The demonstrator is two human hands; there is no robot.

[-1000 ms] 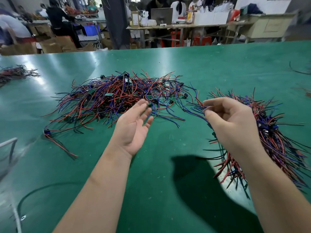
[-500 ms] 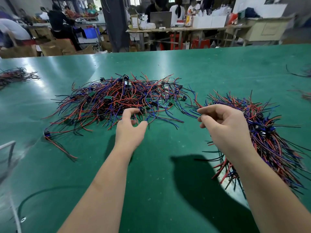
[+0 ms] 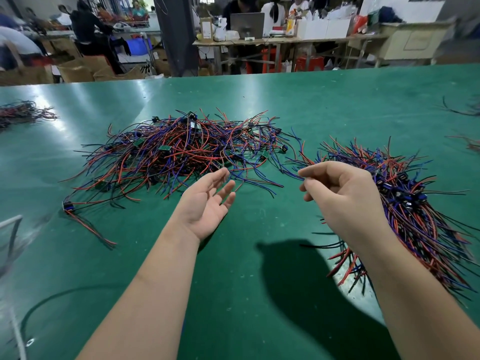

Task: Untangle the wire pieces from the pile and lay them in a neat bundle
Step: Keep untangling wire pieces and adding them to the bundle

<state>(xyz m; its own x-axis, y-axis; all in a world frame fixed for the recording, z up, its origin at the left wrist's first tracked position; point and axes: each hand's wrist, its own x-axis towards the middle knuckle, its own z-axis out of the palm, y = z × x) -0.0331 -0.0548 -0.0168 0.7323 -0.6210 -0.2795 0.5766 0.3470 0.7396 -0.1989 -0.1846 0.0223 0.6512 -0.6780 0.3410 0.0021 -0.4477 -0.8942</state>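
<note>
A tangled pile of red, blue and black wire pieces (image 3: 187, 152) with small green boards and black connectors lies on the green table (image 3: 259, 281), ahead and to the left. A more aligned bundle of the same wires (image 3: 405, 198) lies at the right, partly hidden by my right arm. My left hand (image 3: 207, 203) hovers palm up at the pile's near edge, fingers relaxed and holding nothing. My right hand (image 3: 342, 196) is over the bundle's left side, fingers curled. Its thumb and forefinger pinch a thin blue wire piece (image 3: 291, 172) that trails left toward the pile.
One wire piece with a blue connector (image 3: 68, 205) lies apart at the pile's near left. Another wire heap (image 3: 23, 113) sits far left, and loose wires (image 3: 465, 110) far right. A black cable (image 3: 52, 300) and a metal frame (image 3: 10, 229) are near left. People work at benches beyond.
My left hand, which was palm down with fingers at the pile's edge half a second ago, has turned palm up and opened. My right hand has barely moved.
</note>
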